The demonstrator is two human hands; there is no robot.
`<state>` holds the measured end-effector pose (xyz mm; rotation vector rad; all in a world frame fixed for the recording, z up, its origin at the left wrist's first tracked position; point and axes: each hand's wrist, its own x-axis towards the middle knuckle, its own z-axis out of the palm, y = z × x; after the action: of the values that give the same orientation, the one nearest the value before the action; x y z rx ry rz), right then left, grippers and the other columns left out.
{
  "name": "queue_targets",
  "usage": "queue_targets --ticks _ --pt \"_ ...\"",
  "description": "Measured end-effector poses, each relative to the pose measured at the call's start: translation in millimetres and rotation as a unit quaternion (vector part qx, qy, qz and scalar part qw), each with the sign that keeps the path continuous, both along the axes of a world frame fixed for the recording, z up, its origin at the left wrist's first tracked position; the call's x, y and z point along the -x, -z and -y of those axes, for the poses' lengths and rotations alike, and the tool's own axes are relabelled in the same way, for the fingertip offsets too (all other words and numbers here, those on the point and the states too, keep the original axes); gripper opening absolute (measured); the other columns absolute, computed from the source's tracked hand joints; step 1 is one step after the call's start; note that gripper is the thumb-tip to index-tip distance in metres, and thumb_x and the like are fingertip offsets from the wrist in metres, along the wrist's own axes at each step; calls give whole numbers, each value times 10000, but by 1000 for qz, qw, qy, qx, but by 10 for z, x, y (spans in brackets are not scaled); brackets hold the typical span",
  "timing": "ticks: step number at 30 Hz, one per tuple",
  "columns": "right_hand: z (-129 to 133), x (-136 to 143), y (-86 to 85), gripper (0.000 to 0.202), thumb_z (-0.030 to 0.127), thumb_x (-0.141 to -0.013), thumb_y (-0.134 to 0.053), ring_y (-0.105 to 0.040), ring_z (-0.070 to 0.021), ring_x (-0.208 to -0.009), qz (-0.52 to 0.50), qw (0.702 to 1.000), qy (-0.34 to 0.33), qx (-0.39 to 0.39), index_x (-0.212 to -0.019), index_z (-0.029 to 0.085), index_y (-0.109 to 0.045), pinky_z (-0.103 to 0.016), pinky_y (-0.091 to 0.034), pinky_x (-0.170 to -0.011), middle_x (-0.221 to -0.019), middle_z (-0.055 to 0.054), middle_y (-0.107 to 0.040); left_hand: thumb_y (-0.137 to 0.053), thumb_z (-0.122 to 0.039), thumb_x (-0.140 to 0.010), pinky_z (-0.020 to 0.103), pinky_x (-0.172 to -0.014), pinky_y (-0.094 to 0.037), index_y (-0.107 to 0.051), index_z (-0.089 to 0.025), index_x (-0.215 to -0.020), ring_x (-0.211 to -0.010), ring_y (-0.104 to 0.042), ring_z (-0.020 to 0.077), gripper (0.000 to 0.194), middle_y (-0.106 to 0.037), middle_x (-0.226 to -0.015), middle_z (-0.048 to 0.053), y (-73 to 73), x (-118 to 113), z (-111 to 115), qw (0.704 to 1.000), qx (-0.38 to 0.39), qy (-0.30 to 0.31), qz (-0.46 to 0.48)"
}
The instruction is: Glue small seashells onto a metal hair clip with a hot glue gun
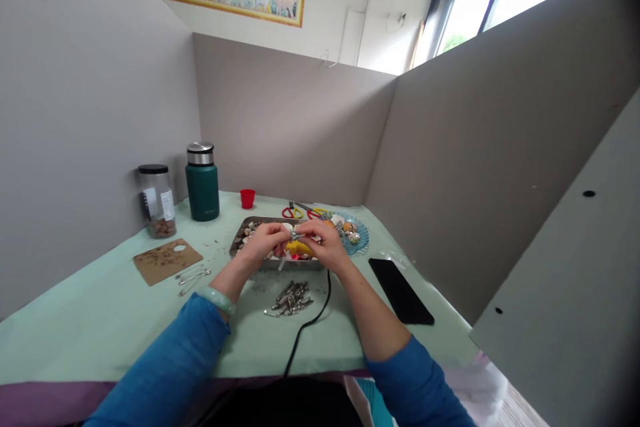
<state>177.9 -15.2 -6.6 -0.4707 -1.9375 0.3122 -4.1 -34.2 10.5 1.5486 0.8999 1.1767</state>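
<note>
Table: pale green cloth (100, 327) lies under all your things, with grey panels (295, 120) on its sides and back.
Your sleeves: both blue sleeves (170, 353) reach in from the near edge; a pale green, round bangle (219, 299) sits on your left wrist.
Cord: a thin black cord (303, 329) bends across the cloth between your arms.
Metal heap: small, thin, silver metal pieces (291, 298) lie in a pile in front of the tray.
Right side: a flat black slab (401, 290) lies beside your right arm.
Left side: big silver safety pins (193, 277) lie near a flat brown board (167, 260).
Your hands: your left hand (265, 241) and right hand (325, 243) meet over the tray, fingertips pinching a tiny shiny piece (295, 235) between them; its shape is too small to tell.
Tray: a silver metal tray (233, 247) holds shells (246, 233); a yellow thing (299, 248) shows under your hands.
Farther back: a clear blue plate (364, 237), red and yellow scissors handles (293, 213), a clear jar with a black lid (159, 203), a dark green bottle (203, 190) and a small red cup (247, 199).
</note>
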Motion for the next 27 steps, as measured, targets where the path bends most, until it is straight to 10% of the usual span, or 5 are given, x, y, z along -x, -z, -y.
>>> queue_targets --ticks 18,27 --pt "22 0 -28 140 177 -806 -610 -578 -187 -917 11 999 -4 -32 -924 218 -674 -360 -455 -855 -919 -57 -654 -600 -214 -657 240 -500 -448 -534 -157 -557 -351 -380 66 133 -464 -382 -56 16 -4 -5 1000 9 3 6" --pt "43 5 -46 167 294 -751 -656 -579 -149 -765 -82 975 -27 205 -888 203 -679 -276 -464 -711 -858 -22 -645 -595 -421 -751 221 -438 -385 -613 -126 -666 -354 -406 75 307 -474 -416 -43 -5 5 -12 1000 -8 -2 21"
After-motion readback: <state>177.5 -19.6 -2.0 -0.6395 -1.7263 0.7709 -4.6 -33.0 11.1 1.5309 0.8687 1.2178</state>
